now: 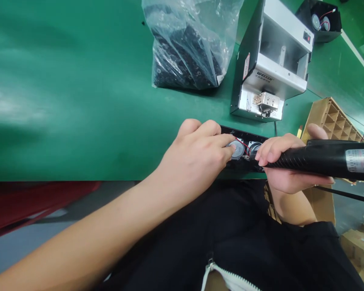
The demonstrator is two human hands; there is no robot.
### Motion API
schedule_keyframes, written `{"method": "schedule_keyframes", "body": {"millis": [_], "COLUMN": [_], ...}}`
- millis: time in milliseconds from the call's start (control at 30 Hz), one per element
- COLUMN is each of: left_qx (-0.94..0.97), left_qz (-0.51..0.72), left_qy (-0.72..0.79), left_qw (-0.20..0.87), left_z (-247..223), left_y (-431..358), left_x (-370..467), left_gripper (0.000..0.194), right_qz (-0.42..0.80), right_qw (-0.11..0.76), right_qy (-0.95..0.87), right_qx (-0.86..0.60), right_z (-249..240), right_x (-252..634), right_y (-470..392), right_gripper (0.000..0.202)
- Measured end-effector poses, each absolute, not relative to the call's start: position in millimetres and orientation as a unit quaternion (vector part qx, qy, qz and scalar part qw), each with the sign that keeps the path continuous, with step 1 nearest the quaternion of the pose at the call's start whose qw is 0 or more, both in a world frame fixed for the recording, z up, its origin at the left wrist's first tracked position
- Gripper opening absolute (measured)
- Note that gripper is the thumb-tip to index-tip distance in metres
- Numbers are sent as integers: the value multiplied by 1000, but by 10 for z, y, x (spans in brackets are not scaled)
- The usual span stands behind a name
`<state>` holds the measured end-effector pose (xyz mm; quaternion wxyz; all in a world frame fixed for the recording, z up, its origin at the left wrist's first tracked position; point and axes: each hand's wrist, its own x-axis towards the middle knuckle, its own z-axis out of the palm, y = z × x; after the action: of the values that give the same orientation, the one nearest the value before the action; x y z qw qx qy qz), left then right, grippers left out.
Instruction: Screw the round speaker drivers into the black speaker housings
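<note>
My left hand (203, 151) grips a long black panel (245, 132) at the table's front edge, its fingertips pressing on a round grey speaker (238, 149) set in it. Beside that one sits a second speaker (254, 147), with a thin red wire running between them. My right hand (280, 151) is closed around a black electric screwdriver (327, 159), held almost level. Its tip points at the panel between the two speakers; whether the bit touches a screw there I cannot tell. My fingers hide the panel's left end.
A screw feeder machine (280, 72) stands behind the panel. Left of it lies a clear plastic bag (185, 60) of black parts. A divided cardboard box (330, 117) is at the right, and a black housing with speakers (320, 22) at the back right. Green table (79, 101) extends left.
</note>
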<state>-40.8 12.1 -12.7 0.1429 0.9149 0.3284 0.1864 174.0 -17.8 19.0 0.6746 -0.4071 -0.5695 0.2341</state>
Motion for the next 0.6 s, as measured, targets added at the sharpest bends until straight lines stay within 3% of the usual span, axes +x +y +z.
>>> {"method": "schedule_keyframes", "body": {"millis": [267, 433, 600], "left_qx": [916, 915, 915], "left_qz": [201, 211, 203], "left_qy": [316, 313, 315], "left_qw": [142, 142, 153], "left_z": [-122, -122, -112], "left_y": [135, 142, 144], "left_x": [-406, -399, -402], "left_gripper": [44, 39, 35], "right_qz": [233, 224, 217], "right_qw": [639, 691, 687], "right_qy": [-602, -549, -556], "right_qx": [-417, -413, -414], "right_z": [129, 142, 134], "right_x": [1878, 1691, 1637], "right_y": [-182, -177, -140], "right_gripper": [95, 80, 78]}}
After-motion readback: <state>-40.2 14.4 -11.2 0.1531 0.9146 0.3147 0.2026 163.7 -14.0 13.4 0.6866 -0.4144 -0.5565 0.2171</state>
